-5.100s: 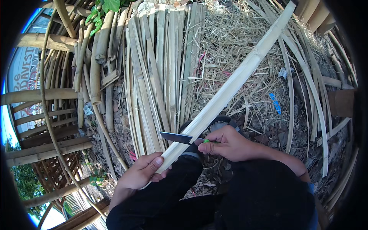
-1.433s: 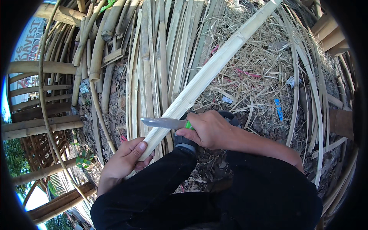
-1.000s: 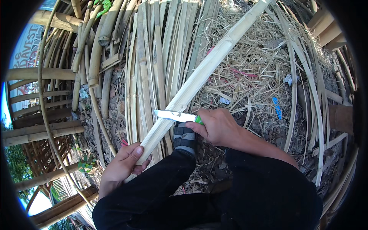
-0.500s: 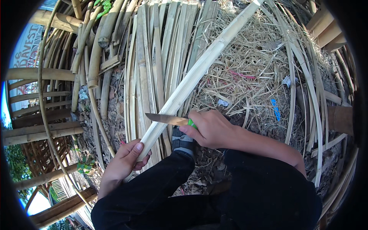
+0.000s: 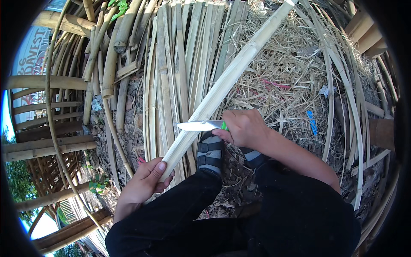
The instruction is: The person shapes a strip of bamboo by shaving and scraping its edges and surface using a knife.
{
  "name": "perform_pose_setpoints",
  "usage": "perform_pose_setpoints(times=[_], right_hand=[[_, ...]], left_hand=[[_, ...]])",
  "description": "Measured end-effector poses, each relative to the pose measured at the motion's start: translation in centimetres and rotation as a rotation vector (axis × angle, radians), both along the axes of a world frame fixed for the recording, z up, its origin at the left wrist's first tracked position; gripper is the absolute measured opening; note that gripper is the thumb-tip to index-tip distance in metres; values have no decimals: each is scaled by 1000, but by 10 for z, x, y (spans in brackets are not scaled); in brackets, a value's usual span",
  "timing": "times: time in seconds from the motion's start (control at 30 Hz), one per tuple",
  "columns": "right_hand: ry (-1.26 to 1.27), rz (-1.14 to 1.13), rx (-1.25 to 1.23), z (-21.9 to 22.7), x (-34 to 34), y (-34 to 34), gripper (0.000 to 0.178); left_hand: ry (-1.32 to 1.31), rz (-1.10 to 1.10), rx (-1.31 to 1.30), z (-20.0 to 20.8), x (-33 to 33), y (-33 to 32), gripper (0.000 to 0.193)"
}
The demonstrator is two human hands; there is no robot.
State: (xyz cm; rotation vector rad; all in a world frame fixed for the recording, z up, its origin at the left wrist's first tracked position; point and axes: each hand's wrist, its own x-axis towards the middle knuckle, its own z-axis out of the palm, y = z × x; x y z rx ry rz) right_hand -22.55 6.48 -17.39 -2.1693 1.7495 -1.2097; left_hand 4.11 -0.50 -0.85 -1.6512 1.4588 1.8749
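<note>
A long pale bamboo strip (image 5: pixel 231 77) runs from the upper right down to my left hand (image 5: pixel 143 184), which grips its lower end beside my left knee. My right hand (image 5: pixel 244 128) holds a knife with a green handle; its steel blade (image 5: pixel 197 125) points left and lies across the strip, touching its edge about a third of the way up. Below the blade sits my foot in a grey strapped sandal (image 5: pixel 209 152). My legs in black trousers fill the lower middle.
A stack of split bamboo slats (image 5: pixel 171 68) lies on the ground ahead. Round bamboo poles (image 5: pixel 47 81) stand at the left. Dry shavings (image 5: pixel 282 77) cover the ground at the right, ringed by thin curved strips (image 5: pixel 346 107).
The knife has slid up and down the strip over the last seconds; since half a second ago the blade has moved slightly up the strip. My left hand keeps its grip on the lower end.
</note>
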Motion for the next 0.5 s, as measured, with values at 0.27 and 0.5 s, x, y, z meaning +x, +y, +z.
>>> perform_pose_setpoints(times=[0.27, 0.5], right_hand=[[-187, -434, 310, -7, -54, 3, 54], [-283, -611, 333, 22, -126, 26, 58]], left_hand=[[-35, 85, -48, 5, 2, 8, 36], [5, 175, -2, -1, 12, 9, 38]])
